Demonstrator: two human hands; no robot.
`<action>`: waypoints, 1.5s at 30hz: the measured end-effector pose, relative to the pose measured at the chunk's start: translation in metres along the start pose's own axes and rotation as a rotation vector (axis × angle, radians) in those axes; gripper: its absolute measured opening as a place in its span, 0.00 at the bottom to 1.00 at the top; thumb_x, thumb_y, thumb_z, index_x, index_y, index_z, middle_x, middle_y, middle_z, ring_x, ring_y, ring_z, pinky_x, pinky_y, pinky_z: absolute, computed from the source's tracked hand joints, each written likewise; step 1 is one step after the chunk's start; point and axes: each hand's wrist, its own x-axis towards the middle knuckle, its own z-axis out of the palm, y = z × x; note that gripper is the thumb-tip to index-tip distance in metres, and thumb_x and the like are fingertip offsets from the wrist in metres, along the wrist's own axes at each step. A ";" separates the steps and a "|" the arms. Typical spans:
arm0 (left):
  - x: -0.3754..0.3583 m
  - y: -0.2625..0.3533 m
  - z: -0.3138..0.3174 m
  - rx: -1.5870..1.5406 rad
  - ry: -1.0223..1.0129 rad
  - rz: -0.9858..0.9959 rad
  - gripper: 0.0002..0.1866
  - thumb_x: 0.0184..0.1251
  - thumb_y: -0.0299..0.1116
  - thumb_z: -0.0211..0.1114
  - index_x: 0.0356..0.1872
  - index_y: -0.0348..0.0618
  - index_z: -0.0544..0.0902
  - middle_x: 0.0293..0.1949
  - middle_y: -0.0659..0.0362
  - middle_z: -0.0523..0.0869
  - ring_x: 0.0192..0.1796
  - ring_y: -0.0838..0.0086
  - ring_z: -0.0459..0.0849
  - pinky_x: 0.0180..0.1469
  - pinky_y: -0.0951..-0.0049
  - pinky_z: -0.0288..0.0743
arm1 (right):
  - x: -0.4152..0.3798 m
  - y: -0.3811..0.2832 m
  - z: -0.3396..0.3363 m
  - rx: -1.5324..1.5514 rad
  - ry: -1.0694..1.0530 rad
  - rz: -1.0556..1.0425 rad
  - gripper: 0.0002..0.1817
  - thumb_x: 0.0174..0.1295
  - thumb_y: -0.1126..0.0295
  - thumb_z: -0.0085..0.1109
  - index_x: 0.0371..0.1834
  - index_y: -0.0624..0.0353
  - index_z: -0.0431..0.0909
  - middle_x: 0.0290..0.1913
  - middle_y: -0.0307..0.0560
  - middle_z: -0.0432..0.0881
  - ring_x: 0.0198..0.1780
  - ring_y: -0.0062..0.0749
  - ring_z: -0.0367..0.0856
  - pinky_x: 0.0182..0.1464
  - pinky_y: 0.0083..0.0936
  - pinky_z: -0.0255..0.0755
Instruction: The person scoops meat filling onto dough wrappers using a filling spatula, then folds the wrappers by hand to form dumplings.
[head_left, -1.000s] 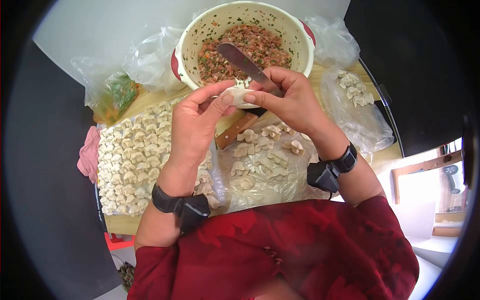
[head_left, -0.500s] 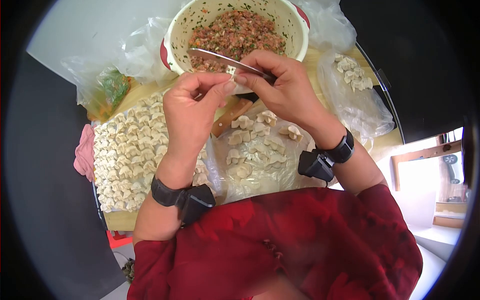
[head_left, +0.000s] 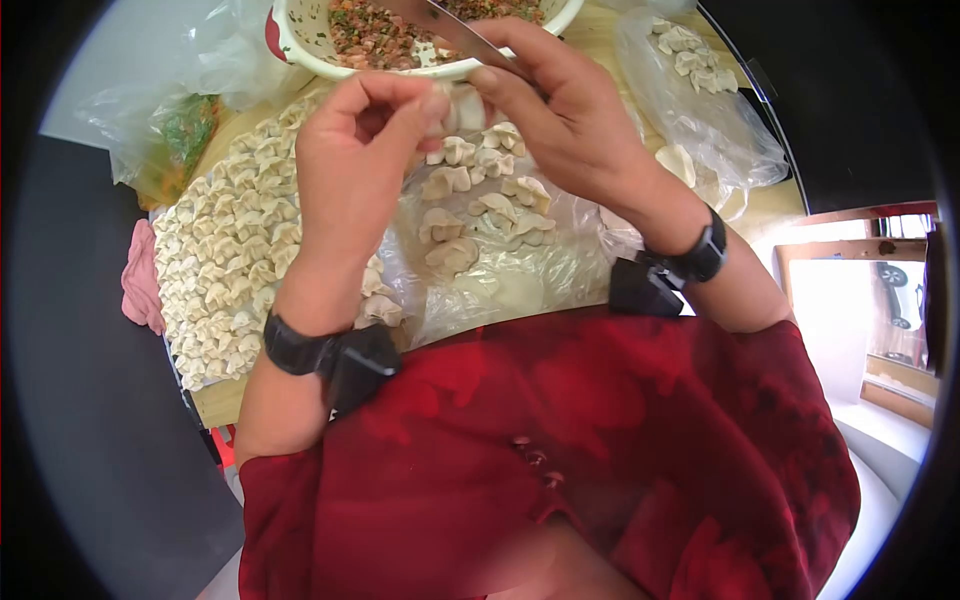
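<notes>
A pale dumpling (head_left: 464, 108) is held between my two hands, just in front of the bowl's near rim. My left hand (head_left: 365, 140) pinches its left side with thumb and fingertips. Closed around a metal knife (head_left: 470, 38), my right hand (head_left: 560, 105) also has its fingertips at the dumpling's right side. The knife's blade points up and left over the white bowl (head_left: 430, 72), which contains minced filling (head_left: 365, 35) flecked with green and orange. Below my hands, several finished dumplings (head_left: 495, 212) rest on a clear plastic sheet (head_left: 570, 270).
Rows of dumplings (head_left: 235, 235) cover the table's left side, beside a pink cloth (head_left: 142, 275). A plastic bag with green and orange contents (head_left: 190, 135) lies at the back left. At the right, more dumplings (head_left: 690, 55) sit on a plastic bag (head_left: 715, 130).
The view has tilted, so the bowl and table sit higher in the picture. My hands have moved from over the bowl's rim nearer to me, and the dumpling between them shows more.
</notes>
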 end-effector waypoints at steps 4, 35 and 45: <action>-0.025 0.006 -0.018 0.221 -0.329 -0.215 0.04 0.61 0.24 0.70 0.36 0.38 0.85 0.33 0.62 0.87 0.34 0.83 0.81 0.39 0.82 0.75 | -0.031 0.011 -0.051 -0.020 -0.077 0.150 0.09 0.72 0.70 0.51 0.45 0.61 0.81 0.30 0.35 0.80 0.33 0.16 0.76 0.39 0.19 0.71; -0.089 0.000 -0.039 0.574 -0.312 -0.181 0.02 0.60 0.26 0.70 0.31 0.41 0.85 0.31 0.66 0.85 0.33 0.85 0.77 0.38 0.81 0.69 | -0.114 -0.016 -0.030 -0.232 -0.529 0.348 0.07 0.58 0.73 0.68 0.35 0.59 0.79 0.25 0.33 0.76 0.25 0.14 0.69 0.28 0.17 0.62; -0.076 -0.024 0.002 0.688 -0.545 -0.040 0.05 0.55 0.25 0.71 0.32 0.42 0.86 0.32 0.61 0.86 0.36 0.75 0.81 0.42 0.74 0.74 | -0.118 -0.025 -0.075 -0.138 -0.296 0.604 0.05 0.64 0.73 0.63 0.36 0.61 0.77 0.28 0.31 0.79 0.31 0.10 0.70 0.33 0.14 0.66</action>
